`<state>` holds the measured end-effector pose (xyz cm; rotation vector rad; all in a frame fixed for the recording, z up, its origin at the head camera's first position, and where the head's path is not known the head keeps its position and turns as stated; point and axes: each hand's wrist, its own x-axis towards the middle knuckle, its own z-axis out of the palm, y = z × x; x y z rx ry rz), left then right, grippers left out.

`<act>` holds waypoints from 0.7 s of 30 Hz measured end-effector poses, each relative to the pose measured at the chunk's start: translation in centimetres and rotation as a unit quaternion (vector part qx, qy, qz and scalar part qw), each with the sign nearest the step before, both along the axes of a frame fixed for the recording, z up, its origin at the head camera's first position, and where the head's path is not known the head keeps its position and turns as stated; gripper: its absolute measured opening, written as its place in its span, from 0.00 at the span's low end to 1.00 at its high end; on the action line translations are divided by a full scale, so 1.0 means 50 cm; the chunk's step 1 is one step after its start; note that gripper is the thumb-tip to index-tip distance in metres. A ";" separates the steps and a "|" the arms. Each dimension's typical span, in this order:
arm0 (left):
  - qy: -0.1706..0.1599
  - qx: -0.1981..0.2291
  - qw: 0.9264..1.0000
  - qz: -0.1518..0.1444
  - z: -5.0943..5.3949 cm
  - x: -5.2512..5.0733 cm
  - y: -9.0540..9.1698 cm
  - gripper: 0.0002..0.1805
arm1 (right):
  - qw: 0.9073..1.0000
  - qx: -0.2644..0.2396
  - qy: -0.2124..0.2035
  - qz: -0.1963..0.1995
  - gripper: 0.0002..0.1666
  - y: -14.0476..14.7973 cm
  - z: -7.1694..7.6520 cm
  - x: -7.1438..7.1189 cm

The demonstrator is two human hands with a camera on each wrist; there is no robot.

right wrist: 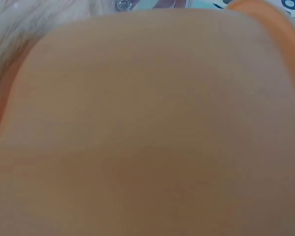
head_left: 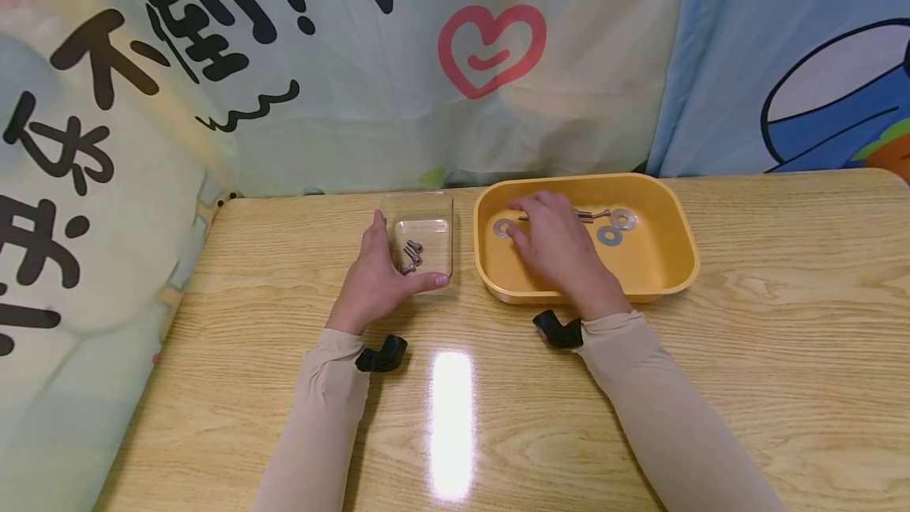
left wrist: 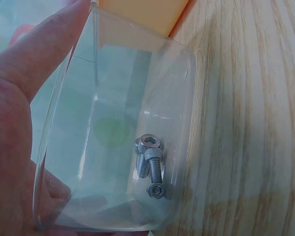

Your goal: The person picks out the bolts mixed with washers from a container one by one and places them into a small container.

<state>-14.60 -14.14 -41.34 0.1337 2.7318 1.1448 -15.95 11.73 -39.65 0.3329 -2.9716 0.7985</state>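
A clear plastic box (head_left: 442, 235) stands on the table, and several socket-head screws (left wrist: 152, 160) lie inside it. My left hand (head_left: 377, 275) holds the box from the left, with its thumb along the near side and its fingers on the far left. To the right is a yellow tub (head_left: 661, 259) containing several washers (head_left: 622, 219) and some long screws (head_left: 586, 216). Inside the tub, my right hand (head_left: 558, 243) reaches down over the screws, thumb and fingers apart near a washer (head_left: 502, 228). That hand partly covers the screws. The tub wall fills the right wrist view, hiding the fingers there.
The wooden table (head_left: 796, 322) extends in front and to both sides. A printed cloth (head_left: 583, 62) hangs behind the table's far edge. Each wrist carries a black camera mount, one at the left (head_left: 382, 354) and one at the right (head_left: 558, 330).
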 end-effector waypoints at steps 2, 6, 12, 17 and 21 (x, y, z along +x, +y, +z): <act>-0.001 -0.001 1.000 0.000 0.001 0.001 0.001 0.79 | 1.000 0.006 -0.004 -0.002 0.21 0.002 -0.001 -0.001; -0.001 -0.001 1.000 0.000 0.003 0.002 0.001 0.79 | 1.000 0.022 -0.016 -0.003 0.22 0.003 0.000 -0.001; -0.003 -0.002 1.000 -0.001 0.003 0.003 0.002 0.79 | 0.999 0.041 -0.028 -0.003 0.24 0.006 -0.003 -0.001; -0.002 -0.001 1.000 -0.002 0.003 0.003 0.002 0.79 | 0.998 0.052 -0.038 0.000 0.28 0.008 -0.008 0.001; -0.003 -0.003 1.000 -0.004 0.003 0.003 0.001 0.79 | 0.997 0.068 -0.048 0.004 0.30 0.008 -0.010 0.001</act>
